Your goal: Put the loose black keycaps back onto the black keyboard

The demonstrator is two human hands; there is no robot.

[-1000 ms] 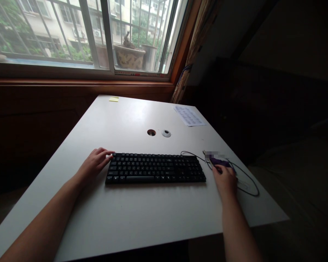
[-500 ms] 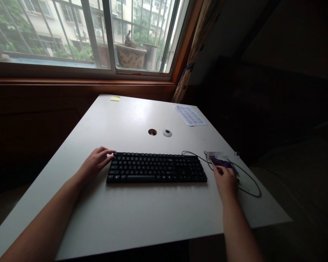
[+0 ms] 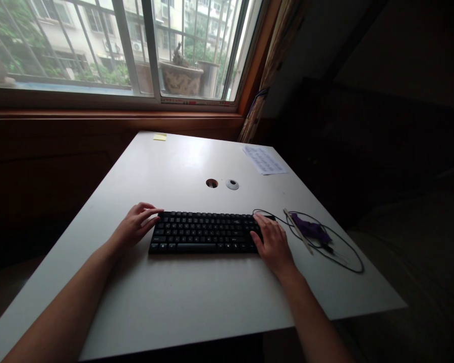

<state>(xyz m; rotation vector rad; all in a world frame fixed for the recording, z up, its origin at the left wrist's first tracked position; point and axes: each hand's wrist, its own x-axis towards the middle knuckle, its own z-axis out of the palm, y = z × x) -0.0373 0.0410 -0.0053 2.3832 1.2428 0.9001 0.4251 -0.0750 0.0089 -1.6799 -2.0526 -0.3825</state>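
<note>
A black keyboard (image 3: 202,234) lies flat on the white table. At its far left corner, my left hand (image 3: 138,222) is closed on the edge, the forefinger reaching over the back and the thumb against the side. Across the number pad at the right end lies my right hand (image 3: 273,242), fingers stretched forward and thumb apart, covering some keys. It holds nothing. Right of that hand, a thin pale stick (image 3: 298,232) rests on the table beside a crumpled purple cloth (image 3: 312,231). The keyboard's black cable (image 3: 350,247) loops around the cloth.
Printed sheets (image 3: 265,160) lie at the table's far right, and a yellow sticky-note pad (image 3: 160,137) at the far left edge. Behind the keyboard are a round cable hole (image 3: 212,183) and a white ring-shaped cover (image 3: 232,184). A barred window (image 3: 109,50) stands beyond the table (image 3: 185,297).
My right hand has let go of the stick by the purple cloth and moved left onto the keyboard's number pad. The left hand stays at the keyboard's far left corner.
</note>
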